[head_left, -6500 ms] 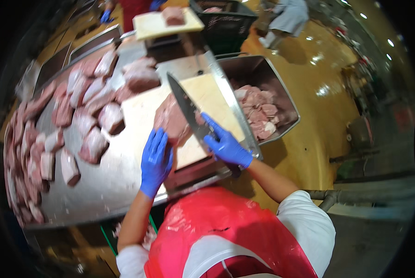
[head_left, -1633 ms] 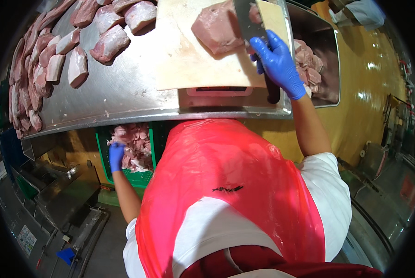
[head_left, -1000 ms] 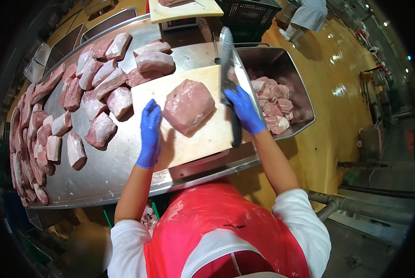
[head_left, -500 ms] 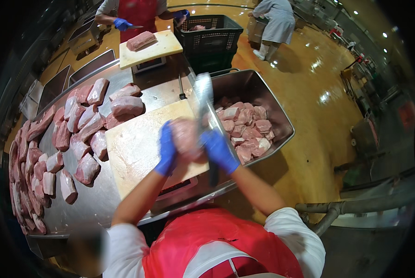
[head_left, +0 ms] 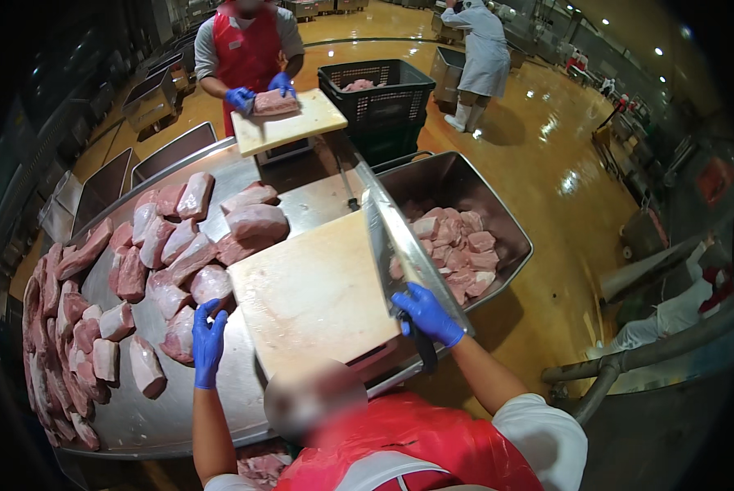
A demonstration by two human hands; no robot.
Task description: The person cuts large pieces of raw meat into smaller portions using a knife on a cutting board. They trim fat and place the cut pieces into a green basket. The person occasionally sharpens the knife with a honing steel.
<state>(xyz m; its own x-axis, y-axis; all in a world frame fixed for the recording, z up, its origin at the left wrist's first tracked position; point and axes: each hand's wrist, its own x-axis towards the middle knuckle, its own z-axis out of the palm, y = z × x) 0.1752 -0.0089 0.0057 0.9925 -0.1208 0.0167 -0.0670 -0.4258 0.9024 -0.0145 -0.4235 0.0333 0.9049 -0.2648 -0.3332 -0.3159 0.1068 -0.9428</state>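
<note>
My left hand [head_left: 209, 348], in a blue glove, is at the meat pieces just left of the cream cutting board [head_left: 305, 295], its fingers apart, near a pale pink chunk [head_left: 178, 335]. My right hand [head_left: 428, 315], also gloved, grips the black handle of a large knife [head_left: 381, 250], its blade lying along the board's right edge. The board has no meat on it. Many raw meat pieces [head_left: 129, 274] lie on the steel table [head_left: 137, 421] to the left. A steel bin [head_left: 506, 196] of cut chunks stands right of the board.
Across the table a co-worker [head_left: 248, 53] has both gloved hands on meat on another board [head_left: 318, 119]. Black crate [head_left: 383, 102] stands beside them. A person in a white coat [head_left: 481, 61] stands behind; another person [head_left: 670, 311] is at far right. A pipe [head_left: 645, 348] runs at lower right.
The meat slab that lay on my board is gone from it. My left hand has moved left off the board to the pieces on the table. The co-worker's hands are now on their meat.
</note>
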